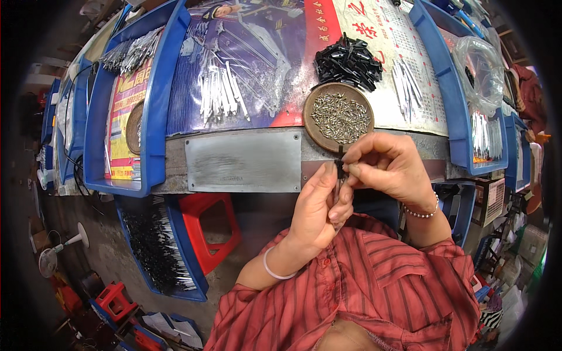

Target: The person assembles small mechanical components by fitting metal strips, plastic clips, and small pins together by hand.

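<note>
Presently, black piece (pixel 340 167): right of centre in the frame; lower end largely covered by fingers; exact shape hard to make out.
Left hand (pixel 316 205): clamped on the black piece with thumb and fingers; inside of the palm hidden, anything further held there impossible to tell.
Right hand (pixel 389 167): pinched on the upper part of the same black piece with thumb and forefinger.
Striped shirt (pixel 374 263): lower centre; cut off by the bottom edge.
Left blue tray (pixel 163 88): upper left; second bowl (pixel 133 128) inside, partly hidden behind the tray wall.
Clear plastic bag (pixel 477 70): upper right, over the right blue tray (pixel 443 73); contents hard to discern.
Poster (pixel 275 17): upper centre; light printed characters on a red band (pixel 319 29), cut off at the top.
Calendar sheet (pixel 430 52): upper right of centre; large red characters, plus rows of small print too fine to read.
Metal plate (pixel 243 164): left of centre; faint dark marks near the lower edge, illegible.
Piece to hands: between left and right fingertips, touching both, near the lower rim of the round bowl (pixel 308 126).
Bowl contents: small metal parts (pixel 339 117).
Black pile (pixel 349 61): directly above the bowl, well apart from both hands.
</note>
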Tool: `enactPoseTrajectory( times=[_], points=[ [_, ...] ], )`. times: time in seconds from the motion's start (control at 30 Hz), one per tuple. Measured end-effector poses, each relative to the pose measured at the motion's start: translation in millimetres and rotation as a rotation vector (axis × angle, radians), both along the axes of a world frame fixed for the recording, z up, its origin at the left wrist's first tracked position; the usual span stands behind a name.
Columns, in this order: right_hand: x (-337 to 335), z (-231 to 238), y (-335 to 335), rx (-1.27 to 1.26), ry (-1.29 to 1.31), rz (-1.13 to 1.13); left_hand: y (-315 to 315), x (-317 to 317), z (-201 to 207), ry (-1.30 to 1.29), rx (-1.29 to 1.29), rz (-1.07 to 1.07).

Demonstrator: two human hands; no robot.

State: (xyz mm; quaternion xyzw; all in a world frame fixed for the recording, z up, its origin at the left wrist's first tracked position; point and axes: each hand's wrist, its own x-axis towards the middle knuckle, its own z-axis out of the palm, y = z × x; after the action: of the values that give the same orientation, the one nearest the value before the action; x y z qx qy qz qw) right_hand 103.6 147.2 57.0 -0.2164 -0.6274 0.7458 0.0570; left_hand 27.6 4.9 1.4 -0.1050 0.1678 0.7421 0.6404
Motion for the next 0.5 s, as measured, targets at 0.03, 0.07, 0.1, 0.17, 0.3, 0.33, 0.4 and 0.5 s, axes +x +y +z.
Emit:
enactPoseTrajectory(
  times=[0.03, 0.07, 0.1, 0.17, 0.3, 0.33, 0.4, 0.5],
  points=[
    [-1, 2, 4, 0.016, -0.005, -0.025, 5, -2, 3, -0.019, -0.014, -0.016],
    [-2, 3, 8, 0.030, -0.011, -0.049, 11, -4, 8, -0.040, -0.029, -0.033],
    [-3, 2, 11, 0.014, 0.002, -0.098, 20, -7, 15, -0.021, -0.063, -0.022],
    [-6, 8, 18, 0.087, -0.010, -0.148, 33, -13, 21, 0.023, -0.047, -0.020],
    [-7, 9, 27, 0.249, 0.079, -0.205, 53, -28, 20, 0.268, -0.010, -0.028],
    [-7, 9, 28, 0.251, 0.079, -0.207, 57, -32, 20, 0.439, -0.028, -0.036],
    [-6, 7, 30, 0.344, 0.093, -0.256, 62, -37, 20, 0.645, -0.029, 0.052],
    [-5, 3, 32, 0.383, 0.066, -0.294, 61, -48, 19, 1.332, -0.190, 0.154]
  ],
)
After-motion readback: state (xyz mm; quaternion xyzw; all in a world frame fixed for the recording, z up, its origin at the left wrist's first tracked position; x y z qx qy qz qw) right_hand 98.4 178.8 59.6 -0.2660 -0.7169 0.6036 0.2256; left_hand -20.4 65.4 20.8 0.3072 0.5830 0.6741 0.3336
